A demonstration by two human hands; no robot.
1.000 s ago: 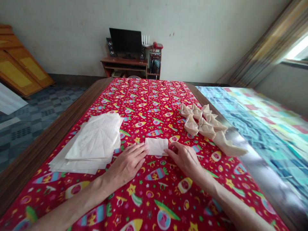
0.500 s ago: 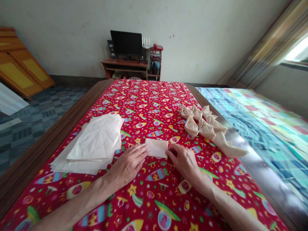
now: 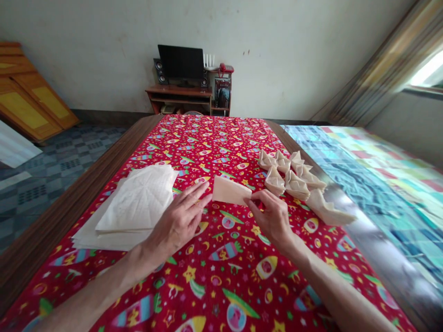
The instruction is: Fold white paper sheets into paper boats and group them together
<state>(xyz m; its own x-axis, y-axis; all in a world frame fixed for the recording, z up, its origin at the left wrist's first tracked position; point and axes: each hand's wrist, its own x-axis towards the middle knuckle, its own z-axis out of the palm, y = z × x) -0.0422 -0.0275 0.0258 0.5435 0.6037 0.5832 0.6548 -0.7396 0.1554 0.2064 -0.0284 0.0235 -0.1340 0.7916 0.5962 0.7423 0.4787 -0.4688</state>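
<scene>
A folded piece of paper (image 3: 230,190), pale and rectangular, is held up at its right end by my right hand (image 3: 272,212), thumb and fingers pinched on its corner. My left hand (image 3: 182,214) is open at the paper's left edge, fingers stretched out close to it; whether they touch it I cannot tell. Left of that hand lies a stack of creased white paper sheets (image 3: 133,203). To the right of my right hand stand several folded paper boat shapes (image 3: 297,184) in a cluster.
A red patterned cloth (image 3: 221,276) covers the brown wooden table (image 3: 136,131). Beyond its far end is a desk (image 3: 180,92) with a monitor (image 3: 182,62) and speakers. A bed with a checked blue cover (image 3: 367,175) adjoins the right side.
The folded paper has risen off the cloth and moved away from me, tilted, in my right hand's pinch. My left hand has moved forward and its fingers have spread.
</scene>
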